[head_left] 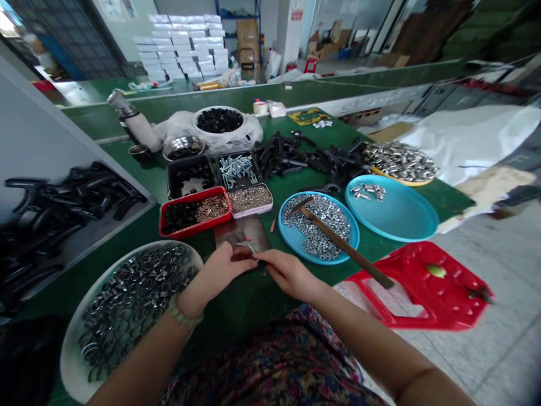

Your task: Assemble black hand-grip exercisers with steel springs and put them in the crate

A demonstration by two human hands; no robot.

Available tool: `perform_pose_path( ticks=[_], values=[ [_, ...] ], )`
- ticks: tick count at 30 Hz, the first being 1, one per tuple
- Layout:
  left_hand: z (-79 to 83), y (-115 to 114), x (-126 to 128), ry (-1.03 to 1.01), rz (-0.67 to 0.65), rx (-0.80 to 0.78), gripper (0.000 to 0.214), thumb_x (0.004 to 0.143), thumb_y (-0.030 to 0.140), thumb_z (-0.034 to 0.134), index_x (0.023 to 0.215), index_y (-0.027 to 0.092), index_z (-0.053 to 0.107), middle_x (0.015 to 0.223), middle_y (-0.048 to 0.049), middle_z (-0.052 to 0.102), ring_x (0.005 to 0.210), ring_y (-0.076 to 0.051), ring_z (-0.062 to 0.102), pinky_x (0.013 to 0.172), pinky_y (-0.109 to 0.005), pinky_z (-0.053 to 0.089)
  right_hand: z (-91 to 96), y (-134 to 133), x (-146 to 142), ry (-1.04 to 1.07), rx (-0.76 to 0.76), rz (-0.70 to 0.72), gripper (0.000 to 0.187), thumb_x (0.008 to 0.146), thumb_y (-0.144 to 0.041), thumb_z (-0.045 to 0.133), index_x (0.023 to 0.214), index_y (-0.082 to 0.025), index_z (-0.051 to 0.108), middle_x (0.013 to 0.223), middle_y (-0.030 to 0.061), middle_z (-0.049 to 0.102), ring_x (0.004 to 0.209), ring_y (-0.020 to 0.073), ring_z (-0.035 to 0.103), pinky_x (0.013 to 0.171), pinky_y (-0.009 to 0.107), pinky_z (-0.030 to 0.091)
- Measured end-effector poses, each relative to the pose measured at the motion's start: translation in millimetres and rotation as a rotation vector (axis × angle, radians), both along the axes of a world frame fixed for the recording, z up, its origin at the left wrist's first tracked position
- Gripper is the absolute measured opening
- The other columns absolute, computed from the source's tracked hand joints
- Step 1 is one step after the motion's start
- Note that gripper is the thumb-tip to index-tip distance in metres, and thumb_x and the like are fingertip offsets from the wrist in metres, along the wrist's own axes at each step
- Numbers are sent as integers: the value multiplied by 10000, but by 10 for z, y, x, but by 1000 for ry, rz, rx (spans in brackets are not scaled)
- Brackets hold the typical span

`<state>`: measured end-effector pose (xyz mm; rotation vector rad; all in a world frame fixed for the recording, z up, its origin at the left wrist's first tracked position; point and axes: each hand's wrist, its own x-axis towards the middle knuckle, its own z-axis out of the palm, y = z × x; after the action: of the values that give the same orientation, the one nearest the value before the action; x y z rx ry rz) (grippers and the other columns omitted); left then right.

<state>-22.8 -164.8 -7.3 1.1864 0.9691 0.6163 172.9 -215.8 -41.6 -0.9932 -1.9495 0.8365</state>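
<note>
**A:** Where's the work sitting?

**B:** At the bench's near edge. There's a small silvery metal piece (252, 248), too small to identify, pinched between the fingertips of the left hand (224, 269) and the right hand (291, 274), just over a dark flat metal plate (245, 228).

**A:** Much done?

**B:** Little, I'd judge. The round blue plastic plate (401, 220) toward the right edge holds only a few silvery parts. The other blue plate (322, 260), under the wooden-handled hammer (342, 243), is heaped with nuts. The white round bowl (70, 352) at the near-left corner is full of dark metal rings.
</note>
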Motion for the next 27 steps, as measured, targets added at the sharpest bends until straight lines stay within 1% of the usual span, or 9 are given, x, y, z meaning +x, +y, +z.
perform_pose_path(
  ticks=[3,6,9,12,18,20,21,25,27],
  values=[
    [-43,299,510,85,-148,285,274,800,264,656,1050,181,585,898,-59,697,841,-200,656,818,-319,484,-53,-60,364,203,-87,-243,279,914,-213,479,1164,-268,590,1030,49,692,947,175,669,864,351,531],
    [-183,538,1101,463,-146,654,47,828,204,601,822,163,624,892,-117,667,952,-254,619,936,-381,426,-46,-108,671,465,-180,-451,214,904,-267,535,1110,-270,593,967,35,702,840,170,695,807,359,557],
    [-346,606,1530,639,-245,750,111,829,111,544,758,153,618,896,-150,650,997,-287,595,955,-431,406,-9,-144,860,552,-195,-527,212,871,-297,598,1079,-260,608,939,33,707,809,174,700,792,368,564],
    [-443,565,1670,658,-253,740,204,841,47,453,766,142,617,937,-167,638,1001,-283,590,953,-457,400,-19,-172,919,573,-220,-541,224,853,-321,625,1066,-252,613,943,37,707,806,173,699,786,369,567],
    [-409,576,1521,646,-229,721,161,842,75,489,789,137,628,994,-155,625,991,-255,593,977,-435,398,-70,-148,809,616,-320,-471,224,838,-352,637,1032,-247,602,975,46,701,811,175,696,799,376,572],
    [-347,587,1404,516,-176,620,107,820,95,548,813,133,647,992,-132,634,949,-231,606,965,-414,423,-50,-141,755,617,-326,-435,197,839,-337,638,1012,-250,606,945,35,697,804,168,693,791,362,574],
    [-311,580,1323,394,-138,508,94,808,103,575,841,133,658,973,-113,644,919,-210,613,951,-394,443,-37,-140,723,613,-331,-417,181,842,-330,634,1003,-251,610,925,29,693,796,164,693,780,354,576],
    [-186,434,878,-204,20,-153,158,760,102,662,915,128,673,878,-49,677,806,-120,644,858,-270,509,5,-135,549,538,-381,-306,165,871,-311,588,1020,-246,616,902,23,680,772,156,692,749,330,573],
    [-153,319,647,-360,98,-337,187,720,102,715,902,125,679,862,-41,685,770,-98,652,804,-217,521,31,-109,444,459,-393,-233,179,887,-287,560,1054,-246,608,897,20,681,787,153,689,761,320,561]
  ],
)
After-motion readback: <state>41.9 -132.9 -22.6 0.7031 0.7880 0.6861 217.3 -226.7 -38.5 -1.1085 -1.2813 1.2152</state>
